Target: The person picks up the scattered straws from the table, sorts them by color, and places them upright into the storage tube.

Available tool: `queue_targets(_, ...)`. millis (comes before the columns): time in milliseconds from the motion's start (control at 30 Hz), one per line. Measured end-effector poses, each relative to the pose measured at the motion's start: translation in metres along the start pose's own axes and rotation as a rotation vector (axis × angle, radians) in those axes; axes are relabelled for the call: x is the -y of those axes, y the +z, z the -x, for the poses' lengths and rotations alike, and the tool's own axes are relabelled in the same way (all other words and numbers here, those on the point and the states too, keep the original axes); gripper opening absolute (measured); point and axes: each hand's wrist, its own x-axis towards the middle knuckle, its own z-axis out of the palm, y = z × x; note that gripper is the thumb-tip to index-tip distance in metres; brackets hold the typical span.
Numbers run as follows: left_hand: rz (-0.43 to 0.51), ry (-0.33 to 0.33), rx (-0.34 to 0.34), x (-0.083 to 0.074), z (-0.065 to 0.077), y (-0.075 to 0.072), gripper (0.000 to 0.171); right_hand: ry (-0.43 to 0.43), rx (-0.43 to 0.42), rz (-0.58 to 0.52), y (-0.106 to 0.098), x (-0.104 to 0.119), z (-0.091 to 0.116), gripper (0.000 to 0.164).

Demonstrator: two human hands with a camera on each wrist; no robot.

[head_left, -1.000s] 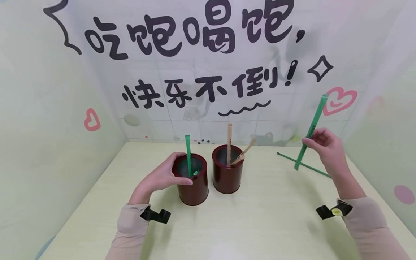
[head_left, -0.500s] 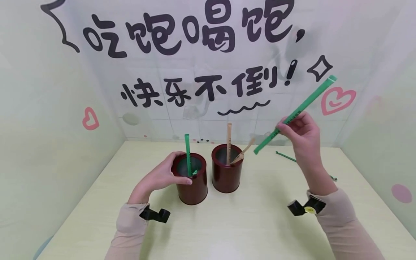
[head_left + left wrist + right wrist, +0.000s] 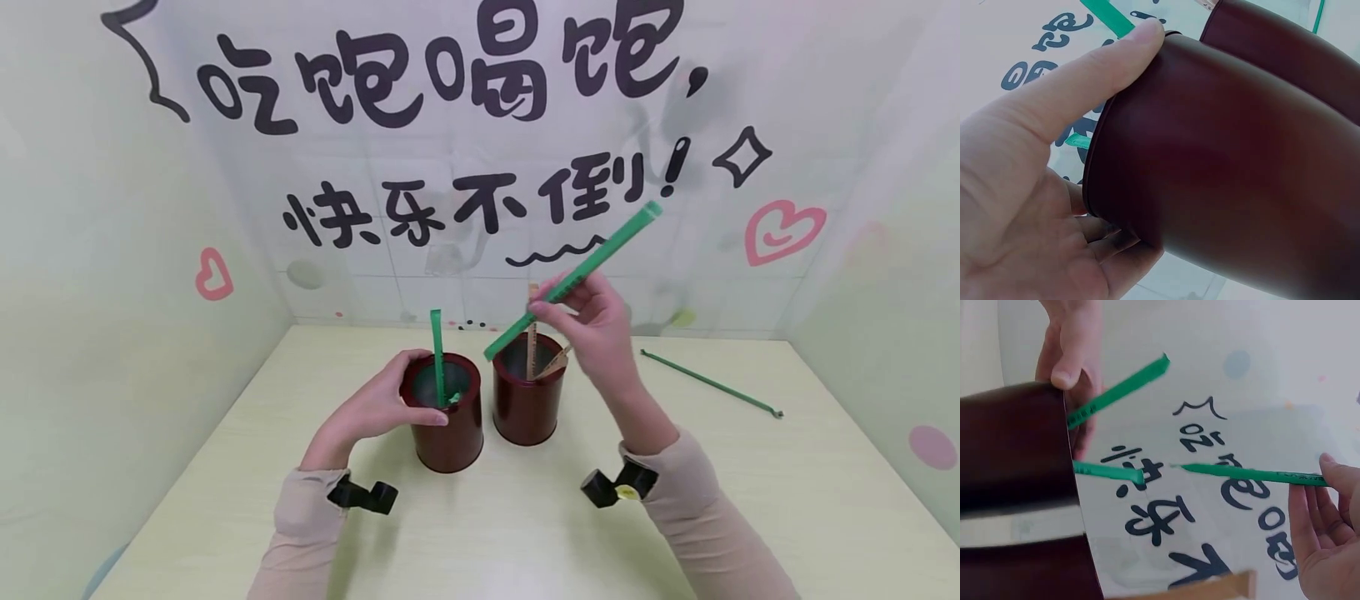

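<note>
My left hand (image 3: 382,408) grips the upper edge of a dark red canister (image 3: 450,442), thumb (image 3: 1141,47) on the near side and fingers curled behind. From this canister rises a green paper-wrapped stick (image 3: 438,358); in the right wrist view a second green stick (image 3: 1107,472) also pokes out. My right hand (image 3: 607,333) pinches another green paper-wrapped stick (image 3: 615,242), printed with dark characters. It slants, with its lower end hanging between the two canister mouths in the head view. Behind the hand stands a second dark red canister (image 3: 525,412).
Tan wrapped sticks (image 3: 532,362) stand in the second canister, one leaning over its right rim. A thin green stick (image 3: 708,382) lies on the pale table (image 3: 525,525) to the right. A white wall sheet (image 3: 420,158) with black lettering rises behind.
My right hand has carried the green stick leftward from the table's right side to the canisters, tilting it on the way. My left hand stays on its canister.
</note>
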Motion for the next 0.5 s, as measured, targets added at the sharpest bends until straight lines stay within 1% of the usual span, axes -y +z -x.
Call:
queue_targets(100, 0.004, 0.004, 0.0, 0.0, 0.0, 0.0, 0.092, 0.01, 0.065, 0.065, 0.017, -0.004, 0.001, 0.022)
queue_targets(267, 0.009, 0.022, 0.005, 0.0, 0.0, 0.0, 0.092, 0.023, 0.189, 0.199, 0.041, -0.017, 0.003, 0.024)
queue_targets(400, 0.02, 0.039, 0.011, -0.001, 0.001, -0.001, 0.09, 0.108, 0.307, 0.346, 0.053, -0.03, 0.004, 0.027)
queue_targets(500, 0.025, 0.04, 0.019, -0.001, 0.0, 0.0, 0.09, 0.176, 0.385, 0.423, 0.054, -0.035, 0.005, 0.031)
